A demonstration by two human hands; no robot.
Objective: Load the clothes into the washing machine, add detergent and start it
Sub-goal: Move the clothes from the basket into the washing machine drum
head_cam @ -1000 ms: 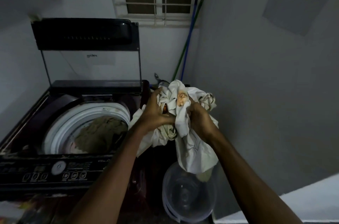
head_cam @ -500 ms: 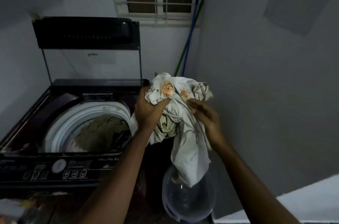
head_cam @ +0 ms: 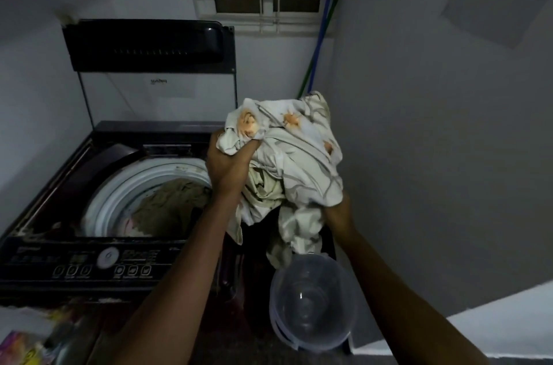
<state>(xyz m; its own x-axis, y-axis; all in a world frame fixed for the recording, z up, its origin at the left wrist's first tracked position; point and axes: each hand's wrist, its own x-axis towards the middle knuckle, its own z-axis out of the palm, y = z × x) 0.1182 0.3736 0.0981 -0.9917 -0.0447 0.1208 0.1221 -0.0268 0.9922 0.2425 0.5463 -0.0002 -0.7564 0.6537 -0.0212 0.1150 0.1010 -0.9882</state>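
Grey-walled corner; washer [head_cam: 119,185] lid up, drum part-filled. Cloth [head_cam: 299,155] hangs bunched just right of the drum, above a bucket [head_cam: 344,293]: left hand [head_cam: 230,161] fists its top, right hand [head_cam: 338,212] clutches the lower folds. Likely soft, light, trailing; best gripped in bunches

At frame center, a left hand [head_cam: 230,161] grips the top of a bunched white floral-print cloth [head_cam: 299,155] and a right hand [head_cam: 338,212] grips its lower fold, just above a clear plastic bucket [head_cam: 311,302]. At left, the washing machine [head_cam: 89,269] stands with its lid [head_cam: 143,44] raised and brown clothes [head_cam: 173,200] in its drum.
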